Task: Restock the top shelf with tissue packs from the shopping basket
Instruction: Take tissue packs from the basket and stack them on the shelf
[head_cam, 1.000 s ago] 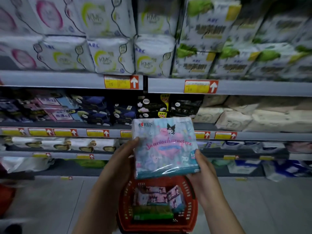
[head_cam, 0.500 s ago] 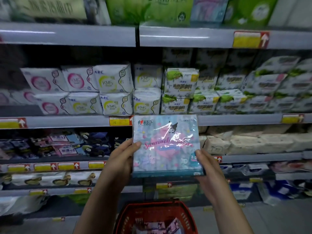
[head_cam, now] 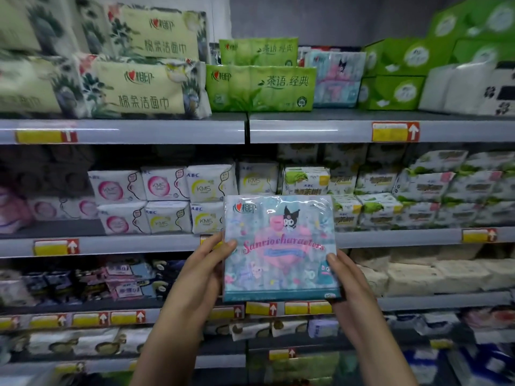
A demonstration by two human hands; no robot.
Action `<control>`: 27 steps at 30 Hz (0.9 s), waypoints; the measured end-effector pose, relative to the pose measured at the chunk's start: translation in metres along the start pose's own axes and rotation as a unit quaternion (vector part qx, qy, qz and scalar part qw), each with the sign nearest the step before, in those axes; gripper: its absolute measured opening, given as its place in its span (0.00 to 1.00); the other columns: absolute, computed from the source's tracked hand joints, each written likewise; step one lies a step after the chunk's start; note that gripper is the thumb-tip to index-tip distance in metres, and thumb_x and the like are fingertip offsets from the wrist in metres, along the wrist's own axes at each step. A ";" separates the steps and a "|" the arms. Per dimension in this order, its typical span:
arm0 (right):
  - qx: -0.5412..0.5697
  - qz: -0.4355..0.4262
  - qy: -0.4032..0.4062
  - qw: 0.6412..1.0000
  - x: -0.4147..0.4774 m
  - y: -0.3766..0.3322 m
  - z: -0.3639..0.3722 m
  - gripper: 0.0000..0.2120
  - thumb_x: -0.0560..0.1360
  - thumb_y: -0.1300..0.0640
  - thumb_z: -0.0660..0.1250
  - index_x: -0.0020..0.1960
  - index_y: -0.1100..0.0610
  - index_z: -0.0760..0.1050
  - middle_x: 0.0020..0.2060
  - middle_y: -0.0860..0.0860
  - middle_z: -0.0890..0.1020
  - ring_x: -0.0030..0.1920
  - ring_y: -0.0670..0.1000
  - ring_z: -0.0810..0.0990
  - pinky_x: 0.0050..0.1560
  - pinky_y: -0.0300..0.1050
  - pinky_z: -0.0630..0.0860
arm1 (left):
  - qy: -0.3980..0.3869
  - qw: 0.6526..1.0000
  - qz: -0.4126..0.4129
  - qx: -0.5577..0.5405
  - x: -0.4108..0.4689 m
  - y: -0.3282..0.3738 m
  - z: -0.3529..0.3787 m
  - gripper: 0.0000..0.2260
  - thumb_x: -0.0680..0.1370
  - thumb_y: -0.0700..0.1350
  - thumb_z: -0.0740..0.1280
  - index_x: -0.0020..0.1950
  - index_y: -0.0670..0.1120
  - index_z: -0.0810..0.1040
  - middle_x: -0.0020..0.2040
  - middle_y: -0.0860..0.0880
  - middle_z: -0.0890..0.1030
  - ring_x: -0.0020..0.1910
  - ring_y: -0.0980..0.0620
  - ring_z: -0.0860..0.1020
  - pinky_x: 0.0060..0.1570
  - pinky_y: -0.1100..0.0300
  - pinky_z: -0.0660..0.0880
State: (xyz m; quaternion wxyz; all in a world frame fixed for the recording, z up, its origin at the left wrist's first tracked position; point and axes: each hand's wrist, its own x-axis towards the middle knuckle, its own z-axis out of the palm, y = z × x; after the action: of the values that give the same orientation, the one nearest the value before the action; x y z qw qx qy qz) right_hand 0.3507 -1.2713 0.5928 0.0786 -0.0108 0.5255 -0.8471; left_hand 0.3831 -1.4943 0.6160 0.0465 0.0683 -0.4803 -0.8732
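Note:
I hold a square tissue pack (head_cam: pixel 280 246), pale blue with pink lettering and cartoon figures, upright in front of the shelves. My left hand (head_cam: pixel 199 277) grips its left edge and my right hand (head_cam: pixel 344 282) grips its lower right corner. The pack is level with the second shelf from the top. On the top shelf (head_cam: pixel 306 129), a matching stack of blue and pink tissue packs (head_cam: pixel 335 79) stands between green packs and green boxes. The shopping basket is out of view.
The top shelf also carries pale floral packs (head_cam: pixel 133 84) at left, green tissue packs (head_cam: pixel 259 87) in the middle, green boxes (head_cam: pixel 395 73) and white packs (head_cam: pixel 468 87) at right. Lower shelves are full of white pad packs (head_cam: pixel 164 201) and beige packs (head_cam: pixel 434 271).
Both hands have raised the tissue pack, and my view has tilted up. The red basket has dropped out of view and the top shelf has come into view.

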 end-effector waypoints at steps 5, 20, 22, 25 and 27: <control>0.011 -0.019 0.014 1.000 -0.001 -0.008 0.007 0.43 0.40 0.42 0.83 0.53 0.50 0.75 0.44 0.49 0.86 0.45 0.50 0.85 0.45 0.48 0.78 | -0.016 1.000 0.007 -0.001 0.004 0.008 0.001 0.20 0.69 0.42 0.69 0.61 0.41 0.77 0.56 0.42 0.83 0.54 0.46 0.82 0.49 0.51 0.81; 0.052 -0.139 0.017 0.989 0.041 -0.100 -0.022 0.08 0.71 0.57 0.67 0.48 0.49 0.73 0.34 0.43 0.85 0.37 0.42 0.84 0.38 0.41 0.80 | -0.114 0.972 0.123 0.166 0.059 0.053 0.099 0.20 0.62 0.49 0.77 0.52 0.45 0.83 0.50 0.46 0.85 0.45 0.53 0.84 0.41 0.63 0.78; 0.065 -0.141 0.006 0.988 0.053 -0.114 -0.033 0.12 0.69 0.56 0.70 0.51 0.51 0.74 0.39 0.46 0.85 0.39 0.44 0.84 0.34 0.40 0.80 | -0.120 0.960 0.142 0.209 0.070 0.063 0.120 0.28 0.52 0.58 0.80 0.48 0.47 0.85 0.49 0.47 0.86 0.48 0.52 0.84 0.44 0.62 0.77; 0.081 -0.152 -0.030 0.985 0.075 -0.137 -0.048 0.42 0.50 0.44 0.82 0.60 0.57 0.74 0.50 0.52 0.85 0.48 0.49 0.84 0.38 0.42 0.80 | -0.144 0.951 0.151 0.230 0.090 0.073 0.156 0.33 0.50 0.59 0.80 0.49 0.43 0.83 0.34 0.51 0.84 0.32 0.59 0.80 0.31 0.71 0.73; 0.087 -0.163 -0.041 0.982 0.092 -0.154 -0.061 0.46 0.46 0.41 0.82 0.59 0.57 0.74 0.49 0.51 0.85 0.48 0.49 0.84 0.40 0.42 0.80 | -0.172 0.945 0.152 0.232 0.101 0.079 0.183 0.30 0.53 0.58 0.80 0.49 0.44 0.84 0.38 0.46 0.81 0.33 0.55 0.75 0.30 0.69 0.69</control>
State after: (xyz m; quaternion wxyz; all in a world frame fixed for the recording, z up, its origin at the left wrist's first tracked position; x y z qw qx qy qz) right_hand 0.2351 -1.1635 0.6974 -0.0381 -0.1244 0.4372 -0.8899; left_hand 0.2548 -1.3995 0.7720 0.0785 -0.1480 -0.6752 -0.7183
